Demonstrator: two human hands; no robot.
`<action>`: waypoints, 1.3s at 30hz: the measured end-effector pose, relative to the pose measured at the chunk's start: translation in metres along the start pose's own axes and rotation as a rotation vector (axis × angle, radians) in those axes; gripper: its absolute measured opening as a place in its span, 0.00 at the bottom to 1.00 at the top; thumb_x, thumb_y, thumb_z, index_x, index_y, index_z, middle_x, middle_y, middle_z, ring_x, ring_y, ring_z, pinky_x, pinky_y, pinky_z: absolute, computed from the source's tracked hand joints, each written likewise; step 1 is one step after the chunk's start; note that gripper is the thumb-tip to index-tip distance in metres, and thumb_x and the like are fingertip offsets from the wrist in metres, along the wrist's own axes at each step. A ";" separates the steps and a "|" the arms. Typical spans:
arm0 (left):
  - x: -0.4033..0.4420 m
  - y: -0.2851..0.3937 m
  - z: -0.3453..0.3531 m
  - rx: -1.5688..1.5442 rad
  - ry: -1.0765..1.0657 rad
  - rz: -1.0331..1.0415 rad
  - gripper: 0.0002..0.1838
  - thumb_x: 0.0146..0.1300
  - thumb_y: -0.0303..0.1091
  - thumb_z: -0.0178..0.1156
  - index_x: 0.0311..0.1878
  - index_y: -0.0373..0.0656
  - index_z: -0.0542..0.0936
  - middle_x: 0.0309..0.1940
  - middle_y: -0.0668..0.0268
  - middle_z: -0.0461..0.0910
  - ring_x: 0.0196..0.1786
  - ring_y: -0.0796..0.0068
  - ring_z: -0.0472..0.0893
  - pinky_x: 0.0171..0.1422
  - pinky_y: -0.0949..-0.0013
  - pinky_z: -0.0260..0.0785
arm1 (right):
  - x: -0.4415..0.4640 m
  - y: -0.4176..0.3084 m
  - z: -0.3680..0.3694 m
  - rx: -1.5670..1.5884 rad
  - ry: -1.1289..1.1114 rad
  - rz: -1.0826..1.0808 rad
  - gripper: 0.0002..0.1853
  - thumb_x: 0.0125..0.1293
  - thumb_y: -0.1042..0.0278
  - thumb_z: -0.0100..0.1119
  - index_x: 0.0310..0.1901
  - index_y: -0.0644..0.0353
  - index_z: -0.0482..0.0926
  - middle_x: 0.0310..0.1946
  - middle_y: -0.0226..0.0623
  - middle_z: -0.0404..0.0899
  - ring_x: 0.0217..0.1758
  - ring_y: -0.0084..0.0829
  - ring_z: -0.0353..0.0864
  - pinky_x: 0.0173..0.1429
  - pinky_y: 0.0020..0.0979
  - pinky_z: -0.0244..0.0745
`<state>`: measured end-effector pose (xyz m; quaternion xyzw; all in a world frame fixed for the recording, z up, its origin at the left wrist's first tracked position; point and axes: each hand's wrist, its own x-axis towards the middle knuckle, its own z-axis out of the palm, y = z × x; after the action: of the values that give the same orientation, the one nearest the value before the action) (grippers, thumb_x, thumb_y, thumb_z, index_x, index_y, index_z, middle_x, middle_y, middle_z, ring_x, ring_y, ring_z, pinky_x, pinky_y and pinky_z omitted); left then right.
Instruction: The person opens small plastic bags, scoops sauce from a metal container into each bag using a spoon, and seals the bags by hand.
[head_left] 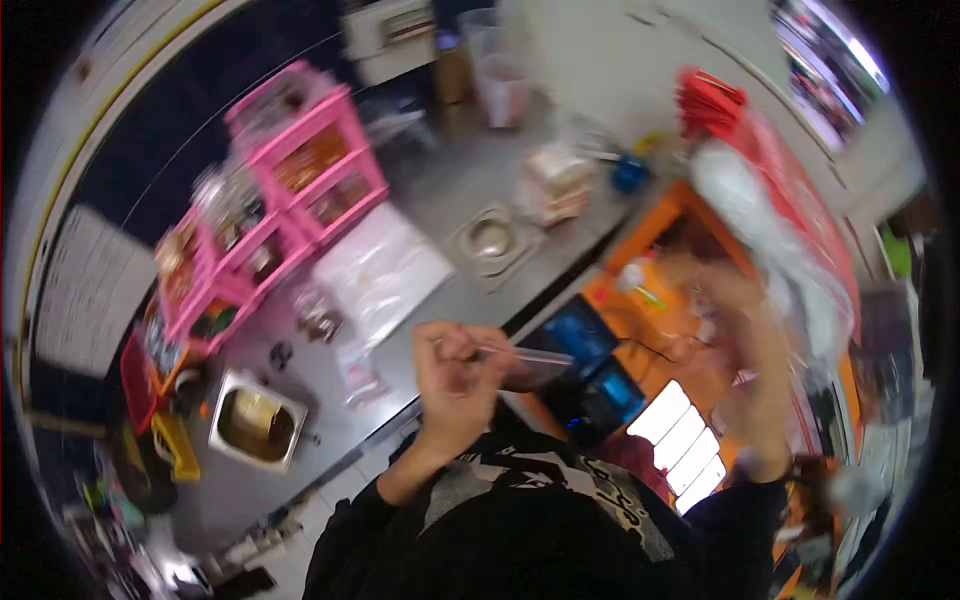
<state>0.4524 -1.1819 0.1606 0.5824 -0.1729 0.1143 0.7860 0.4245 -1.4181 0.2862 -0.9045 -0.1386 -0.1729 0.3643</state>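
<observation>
My left hand (pixel 458 375) is raised in front of my chest, its fingers closed on a small clear plastic bag (pixel 543 362) that sticks out to the right. What the bag contains, if anything, I cannot make out. My right hand (pixel 705 280) reaches over an orange drawer (pixel 668 235), smeared by motion, so its fingers do not show clearly. Around that hand lie a green-and-white item (pixel 652 298) and other small things, partly hidden. Two dark devices with blue screens (pixel 612 392) stand between my hands.
A steel counter (pixel 440 235) runs along the left. On it are pink stacked baskets (pixel 315 175), white plastic sheets (pixel 385 270), a square metal pan (pixel 258 420) and a small scale-like plate (pixel 490 240). Red and clear plastic bags (pixel 770 170) hang at the right.
</observation>
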 end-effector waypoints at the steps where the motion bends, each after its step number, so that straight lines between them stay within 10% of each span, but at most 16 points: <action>1: -0.010 0.004 -0.011 -0.114 0.035 -0.007 0.20 0.59 0.15 0.55 0.44 0.43 0.55 0.38 0.55 0.74 0.41 0.73 0.77 0.44 0.73 0.76 | 0.011 -0.019 0.040 -0.109 -0.242 -0.262 0.23 0.55 0.66 0.63 0.52 0.63 0.72 0.48 0.40 0.77 0.51 0.32 0.75 0.55 0.35 0.67; 4: -0.041 0.016 -0.064 -0.010 0.159 -0.075 0.20 0.60 0.17 0.56 0.44 0.43 0.55 0.35 0.56 0.75 0.39 0.74 0.76 0.40 0.74 0.74 | 0.004 -0.025 0.166 0.470 -0.598 -0.034 0.11 0.56 0.75 0.62 0.42 0.65 0.78 0.32 0.42 0.80 0.37 0.35 0.82 0.41 0.29 0.74; 11: -0.131 0.010 -0.226 0.096 0.313 -0.350 0.22 0.60 0.16 0.55 0.51 0.39 0.56 0.46 0.50 0.76 0.53 0.68 0.76 0.53 0.69 0.72 | -0.029 -0.049 0.366 0.710 -0.552 0.056 0.05 0.62 0.79 0.53 0.35 0.68 0.79 0.26 0.39 0.81 0.29 0.26 0.80 0.35 0.25 0.74; 14: -0.170 -0.003 -0.277 0.466 0.027 -0.414 0.27 0.56 0.18 0.59 0.58 0.36 0.62 0.60 0.47 0.67 0.64 0.57 0.68 0.66 0.58 0.61 | -0.014 -0.057 0.423 0.762 -0.501 0.304 0.10 0.68 0.72 0.48 0.32 0.68 0.77 0.22 0.34 0.78 0.26 0.21 0.77 0.33 0.24 0.72; 16: -0.194 -0.026 -0.295 0.324 -0.016 -0.048 0.27 0.52 0.17 0.61 0.57 0.34 0.67 0.58 0.50 0.71 0.60 0.56 0.73 0.61 0.60 0.67 | 0.004 -0.046 0.467 0.715 -0.439 0.280 0.11 0.69 0.70 0.48 0.33 0.66 0.76 0.22 0.31 0.76 0.27 0.20 0.76 0.32 0.23 0.71; 18: -0.213 -0.038 -0.316 0.285 -0.165 -0.072 0.25 0.51 0.19 0.61 0.55 0.34 0.70 0.56 0.51 0.73 0.55 0.57 0.76 0.57 0.62 0.70 | 0.032 -0.037 0.507 0.934 -0.474 0.405 0.10 0.69 0.67 0.49 0.40 0.66 0.75 0.23 0.29 0.75 0.27 0.18 0.74 0.31 0.22 0.69; 19: -0.223 -0.044 -0.324 0.242 -0.305 -0.080 0.23 0.51 0.20 0.62 0.53 0.34 0.72 0.53 0.53 0.75 0.51 0.57 0.78 0.53 0.63 0.73 | 0.046 -0.031 0.529 0.819 -0.305 0.137 0.13 0.70 0.65 0.49 0.49 0.65 0.73 0.29 0.34 0.77 0.30 0.19 0.74 0.33 0.21 0.70; 21: -0.229 -0.050 -0.333 0.378 -0.354 0.003 0.20 0.50 0.22 0.61 0.50 0.35 0.75 0.50 0.54 0.77 0.47 0.59 0.79 0.49 0.64 0.74 | 0.052 -0.034 0.536 0.387 -0.025 0.003 0.19 0.65 0.67 0.55 0.55 0.64 0.69 0.47 0.45 0.75 0.49 0.32 0.75 0.49 0.31 0.69; 24: -0.235 -0.069 -0.345 0.599 -0.372 0.178 0.15 0.51 0.25 0.60 0.45 0.37 0.79 0.47 0.58 0.79 0.42 0.62 0.80 0.45 0.65 0.76 | 0.017 -0.034 0.493 0.207 -0.052 -0.169 0.20 0.58 0.69 0.61 0.52 0.64 0.71 0.50 0.44 0.74 0.53 0.39 0.72 0.55 0.35 0.66; 28: -0.244 -0.091 -0.357 0.966 -0.288 0.138 0.11 0.51 0.25 0.60 0.40 0.38 0.79 0.39 0.60 0.79 0.41 0.61 0.79 0.48 0.61 0.72 | -0.049 -0.014 0.466 0.052 -0.544 -0.376 0.23 0.47 0.73 0.67 0.48 0.62 0.73 0.48 0.45 0.73 0.53 0.47 0.71 0.58 0.38 0.65; 30: -0.240 -0.091 -0.349 0.935 -0.023 -0.094 0.11 0.52 0.27 0.61 0.41 0.37 0.77 0.39 0.57 0.77 0.43 0.56 0.76 0.49 0.60 0.69 | -0.072 -0.002 0.481 0.048 -0.462 -0.417 0.21 0.47 0.74 0.67 0.45 0.62 0.75 0.44 0.44 0.76 0.50 0.46 0.74 0.55 0.38 0.68; 39: -0.207 -0.117 -0.316 0.913 0.204 0.243 0.19 0.52 0.32 0.64 0.48 0.39 0.74 0.43 0.56 0.75 0.47 0.55 0.73 0.52 0.60 0.66 | -0.093 0.006 0.479 0.240 -0.293 -0.389 0.04 0.56 0.76 0.59 0.31 0.67 0.79 0.35 0.44 0.81 0.40 0.42 0.81 0.46 0.32 0.74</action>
<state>0.3517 -0.9107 -0.1085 0.8295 -0.0939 0.3258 0.4438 0.4442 -1.0958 -0.0794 -0.8267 -0.3803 -0.0891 0.4050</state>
